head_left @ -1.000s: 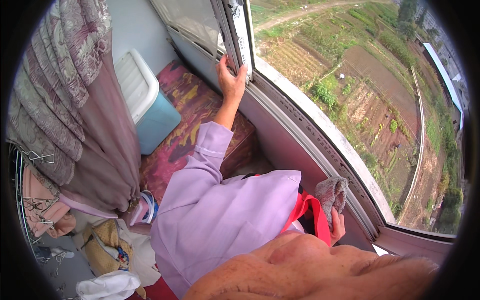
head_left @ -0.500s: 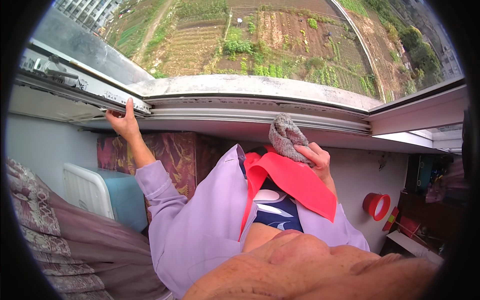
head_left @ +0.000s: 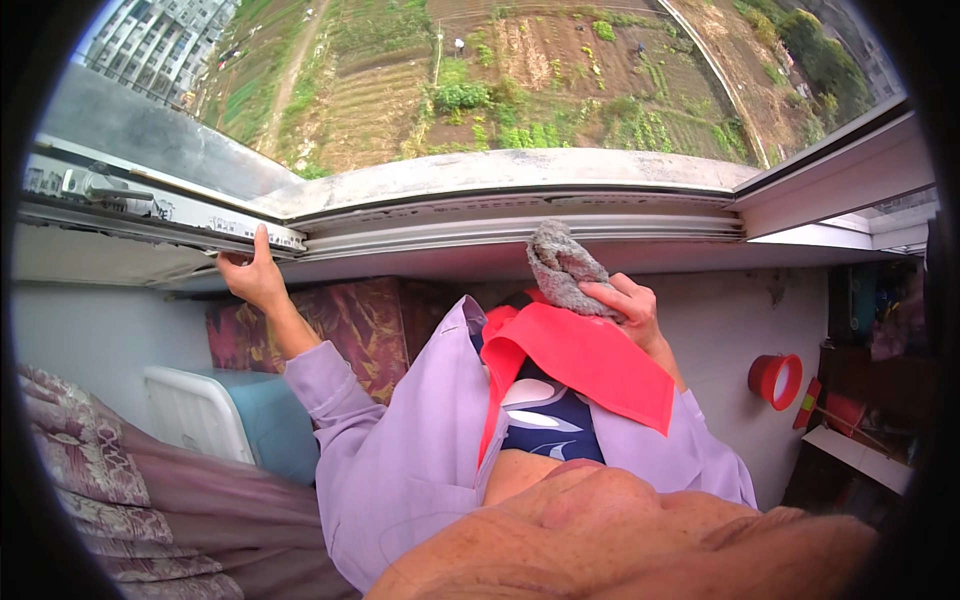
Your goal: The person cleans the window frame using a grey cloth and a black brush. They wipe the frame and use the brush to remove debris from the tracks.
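Observation:
My right hand grips a crumpled grey cleaning cloth in front of my chest. The cloth's upper end overlaps the white window track in the picture; whether it touches I cannot tell. At the left, my left hand clasps the end of the white sliding window frame, one digit up on the frame and the other fingers curled beneath its edge. Dark marks show on that frame. A red scarf hangs over my lilac jacket, close below the right hand.
Outside lies a pale ledge, with garden plots far below. A second window pane frame stands at the right. Under the sill are a patterned box, a blue bin with a white lid and a curtain. A red bucket is at the right.
The view has shifted slightly. My right hand and the cloth have moved a little to the left; my left hand keeps its hold on the window frame.

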Demonstrator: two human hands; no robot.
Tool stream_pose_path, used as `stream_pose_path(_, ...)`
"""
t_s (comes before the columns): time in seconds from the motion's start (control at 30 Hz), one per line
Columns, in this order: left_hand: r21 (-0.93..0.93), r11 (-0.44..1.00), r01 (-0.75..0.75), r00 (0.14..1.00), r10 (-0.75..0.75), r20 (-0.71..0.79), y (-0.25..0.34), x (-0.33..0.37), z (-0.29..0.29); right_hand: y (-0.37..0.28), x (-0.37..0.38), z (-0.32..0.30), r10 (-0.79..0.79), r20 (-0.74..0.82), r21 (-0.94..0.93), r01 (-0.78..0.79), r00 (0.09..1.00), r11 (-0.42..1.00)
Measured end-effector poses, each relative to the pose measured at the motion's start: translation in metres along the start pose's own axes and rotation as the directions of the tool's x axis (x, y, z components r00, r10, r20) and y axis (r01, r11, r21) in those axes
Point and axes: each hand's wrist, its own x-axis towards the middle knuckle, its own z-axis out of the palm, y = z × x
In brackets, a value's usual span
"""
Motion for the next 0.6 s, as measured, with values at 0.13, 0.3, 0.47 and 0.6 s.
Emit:
stream_pose_path(0.13, 0.03, 0.999, 0.021, 0.999, -0.022, 0.026, 0.01, -0.006, 0.002, -0.005, 0.004, 0.005, 0.014, -0.009, 0.004, -0.014, 1.0, 1.0)
stream_pose_path(0.3, 0.073, 0.997, -0.041, 0.998, 0.037, 0.049, 0.035, -0.021, 0.002, -0.007, 0.007, 0.011, 0.007, -0.012, 0.015, -0.006, 1.0, 1.0)
stream_pose_path(0.47, 0.047, 0.993, -0.112, 0.99, 0.108, 0.087, 0.045, -0.035, 0.005, -0.01, 0.01, 0.016, 0.007, -0.016, 0.019, -0.007, 1.0, 1.0)
stream_pose_path(0.6, 0.042, 0.996, -0.078, 0.984, 0.07, 0.164, 0.064, -0.054, 0.005, -0.004, 0.007, 0.02, -0.013, -0.027, 0.012, 0.013, 1.0, 1.0)
